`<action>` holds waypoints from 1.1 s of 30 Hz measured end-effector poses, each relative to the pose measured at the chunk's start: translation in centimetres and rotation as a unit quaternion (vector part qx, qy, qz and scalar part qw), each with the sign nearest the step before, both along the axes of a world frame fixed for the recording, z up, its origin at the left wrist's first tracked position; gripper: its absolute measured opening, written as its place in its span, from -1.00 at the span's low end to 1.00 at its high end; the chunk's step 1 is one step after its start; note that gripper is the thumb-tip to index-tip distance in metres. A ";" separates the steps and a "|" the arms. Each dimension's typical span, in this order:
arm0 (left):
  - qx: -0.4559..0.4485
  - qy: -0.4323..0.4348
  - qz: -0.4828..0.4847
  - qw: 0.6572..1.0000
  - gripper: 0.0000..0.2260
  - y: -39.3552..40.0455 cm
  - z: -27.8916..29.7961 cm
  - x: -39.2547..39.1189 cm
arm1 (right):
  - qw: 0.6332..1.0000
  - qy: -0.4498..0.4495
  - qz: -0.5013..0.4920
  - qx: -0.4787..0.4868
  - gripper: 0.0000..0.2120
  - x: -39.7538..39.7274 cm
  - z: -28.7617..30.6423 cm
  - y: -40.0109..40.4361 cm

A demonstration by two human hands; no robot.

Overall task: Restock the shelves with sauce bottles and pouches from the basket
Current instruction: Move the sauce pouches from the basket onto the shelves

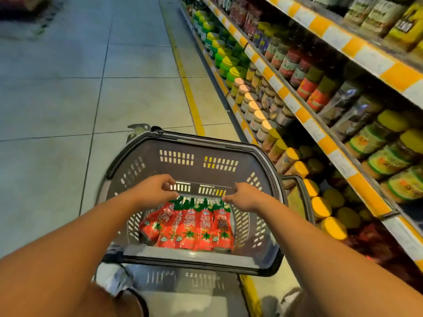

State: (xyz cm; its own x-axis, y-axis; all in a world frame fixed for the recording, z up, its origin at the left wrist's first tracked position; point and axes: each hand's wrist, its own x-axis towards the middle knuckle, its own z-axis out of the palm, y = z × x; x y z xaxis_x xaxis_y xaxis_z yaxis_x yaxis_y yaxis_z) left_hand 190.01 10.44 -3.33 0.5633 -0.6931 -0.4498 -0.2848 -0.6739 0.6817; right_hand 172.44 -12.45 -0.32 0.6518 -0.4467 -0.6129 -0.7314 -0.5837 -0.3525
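A dark grey plastic basket [258,154] stands on the floor in front of me, beside the shelves. Inside it, several red sauce pouches [196,225] with green tops stand in a row against the near wall. My left hand [155,188] reaches into the basket, and its curled fingers pinch the green top at the left end of the row. At the right end of the row, my right hand [245,195] pinches a top in the same way. I see no sauce bottles in the basket.
Store shelves [304,115] with orange-and-white edge strips run along the right, packed with yellow- and green-lidded jars [320,207] down to floor level. A yellow floor line [190,97] borders them. Tiled aisle floor [68,99] stretches to the left and ahead.
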 end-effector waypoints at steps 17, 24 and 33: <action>0.213 -0.013 0.010 0.977 -0.84 -3.9 -15.0 5.1 | 0.992 0.113 -0.026 0.043 -0.80 3.8 -17.7 -2.0; 0.229 0.024 0.110 0.967 -0.84 -1.5 -20.3 3.3 | 0.985 0.165 0.009 0.054 -0.67 2.7 -24.7 -0.4; 0.259 0.053 0.137 0.955 -0.78 -0.8 -22.0 3.8 | 0.958 0.178 -0.219 0.053 -0.25 2.4 -26.6 1.4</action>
